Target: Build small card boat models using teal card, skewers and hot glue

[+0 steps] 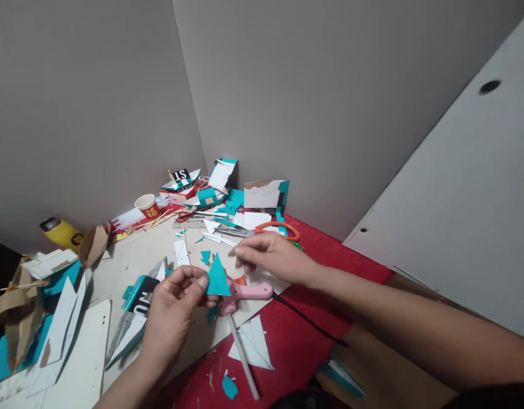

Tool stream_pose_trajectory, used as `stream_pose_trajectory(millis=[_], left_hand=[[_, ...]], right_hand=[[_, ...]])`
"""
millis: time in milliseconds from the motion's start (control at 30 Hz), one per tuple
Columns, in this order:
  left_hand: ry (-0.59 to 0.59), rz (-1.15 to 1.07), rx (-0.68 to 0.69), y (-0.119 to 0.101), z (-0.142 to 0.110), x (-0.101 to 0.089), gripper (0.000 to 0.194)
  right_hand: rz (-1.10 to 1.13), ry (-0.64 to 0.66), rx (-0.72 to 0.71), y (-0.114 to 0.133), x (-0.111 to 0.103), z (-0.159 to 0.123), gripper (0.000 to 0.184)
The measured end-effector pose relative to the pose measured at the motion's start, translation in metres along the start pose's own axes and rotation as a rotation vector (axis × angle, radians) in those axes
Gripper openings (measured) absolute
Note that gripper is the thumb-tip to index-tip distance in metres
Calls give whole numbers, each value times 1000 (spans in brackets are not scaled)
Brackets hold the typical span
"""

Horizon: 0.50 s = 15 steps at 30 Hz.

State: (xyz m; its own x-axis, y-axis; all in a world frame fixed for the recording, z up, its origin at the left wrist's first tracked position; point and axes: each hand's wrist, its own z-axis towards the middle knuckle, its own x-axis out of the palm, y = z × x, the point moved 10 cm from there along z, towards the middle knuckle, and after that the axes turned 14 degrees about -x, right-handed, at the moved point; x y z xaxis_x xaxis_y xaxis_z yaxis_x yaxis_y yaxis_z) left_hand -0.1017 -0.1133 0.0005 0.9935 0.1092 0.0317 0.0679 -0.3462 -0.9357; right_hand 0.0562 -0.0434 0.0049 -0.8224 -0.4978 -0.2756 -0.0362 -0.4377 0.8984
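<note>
My left hand [177, 304] pinches a teal cardboard triangle [218, 276] at its lower left corner, point upward. To its right, my right hand [277, 257] hovers with thumb and fingertips close together; anything between them is too small to make out. Below both hands lies a pink hot glue gun [251, 291], partly hidden by the triangle. A clear glue stick [244, 358] sticks out of it toward me, and a black cord runs right. Left of my left hand, a cardboard boat [128, 335] with a teal and black cabin rests on the table.
Orange-handled scissors [277, 228] lie behind my right hand. Small finished boats [181, 179], a paper cup [146, 207] and card scraps stand toward the wall. At left are a yellow bottle [61, 233] and cut cardboard [59, 329]. A red cloth [296, 329] covers the table.
</note>
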Motion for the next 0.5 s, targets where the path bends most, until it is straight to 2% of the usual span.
stream_pose_trajectory(millis=[67,100,167,233,300,433,500], left_hand=[[-60,-26,-11,2,1,-13,28],[-84,-40,-21,4,1,-18,34],[-93,-56,-51,9,3,-24,41],[-73,-53,-72,13,5,-25,39],[-60,-33,-64,13,5,-26,34],[-80,-11,2,4,2,-33,25],[-103,-23,52,-4,0,-36,25]], right_hand=[[-469,-66,-73,-2,-38,5,28],[-706,-55,-42,-7,-52,6,29],[-991,81,82,-26,-66,6,32],[-1083,227,166,-41,-67,3,33],[-1088,301,168,-45,-63,0,33],[-1038,325,119,-45,-57,-5,35],[-1031,333,149,-49,-60,-7,33]])
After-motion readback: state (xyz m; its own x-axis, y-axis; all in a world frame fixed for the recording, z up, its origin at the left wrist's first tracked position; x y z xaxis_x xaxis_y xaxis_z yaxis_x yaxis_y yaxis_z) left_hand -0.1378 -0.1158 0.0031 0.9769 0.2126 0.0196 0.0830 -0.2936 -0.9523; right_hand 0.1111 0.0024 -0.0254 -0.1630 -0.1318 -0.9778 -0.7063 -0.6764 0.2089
